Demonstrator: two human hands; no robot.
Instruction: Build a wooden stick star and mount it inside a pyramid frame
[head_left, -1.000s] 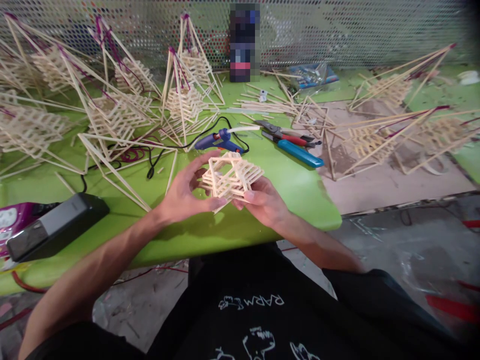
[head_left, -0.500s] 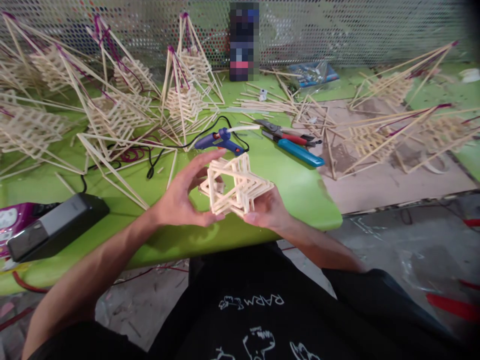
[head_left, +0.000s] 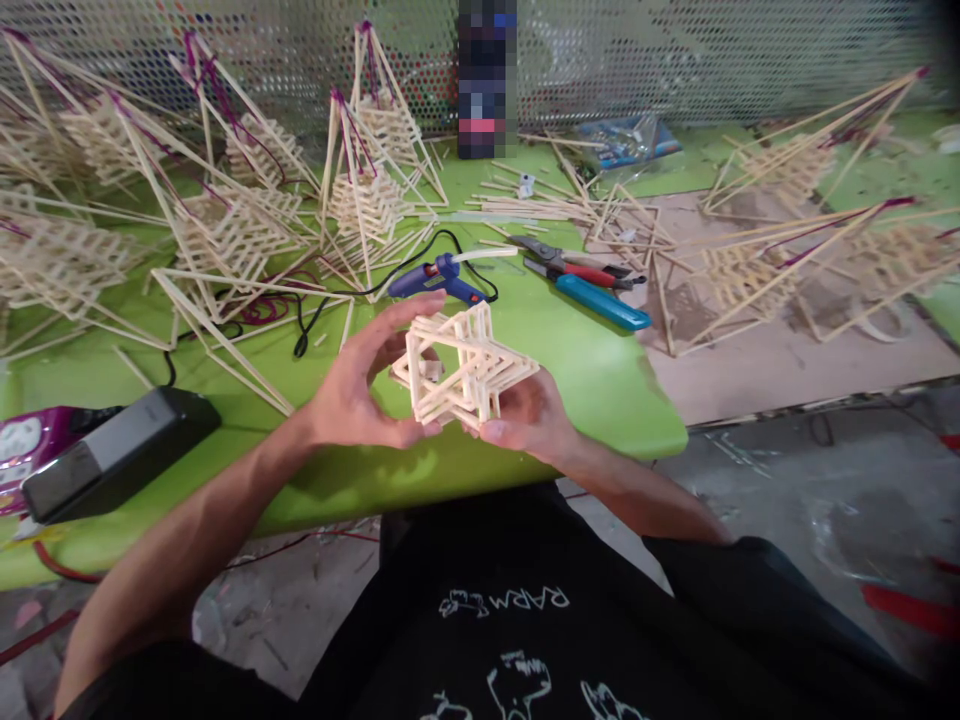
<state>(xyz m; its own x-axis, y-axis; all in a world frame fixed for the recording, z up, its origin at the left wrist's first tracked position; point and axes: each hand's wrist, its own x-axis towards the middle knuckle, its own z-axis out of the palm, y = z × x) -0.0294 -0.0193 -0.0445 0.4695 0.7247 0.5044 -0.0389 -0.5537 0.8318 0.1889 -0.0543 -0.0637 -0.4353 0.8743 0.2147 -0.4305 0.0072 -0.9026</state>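
Between my two hands is a star-shaped frame of stacked wooden sticks (head_left: 476, 362), held tilted above the green table's front edge. My left hand (head_left: 361, 388) curves around its left side, thumb below and fingers above. On the lower right, my right hand (head_left: 534, 412) grips it with the thumb at the bottom corner; its other fingers are partly hidden behind the sticks. Just beyond the frame lies a blue hot glue gun (head_left: 426, 278) with a glue stick in its rear. Pruning shears (head_left: 551, 258) and a blue-handled tool (head_left: 602, 303) rest to its right.
Several stick pyramids with purple cord (head_left: 232, 225) crowd the left; more (head_left: 757, 280) stand on a brown board (head_left: 735, 385) at right. Loose sticks (head_left: 525, 208) lie at the back, before a perforated metal panel (head_left: 637, 60). A grey-black box (head_left: 124, 455) sits front left.
Both hands have shifted slightly left and up with the stick frame still held between them. The tools on the table stay where they were.
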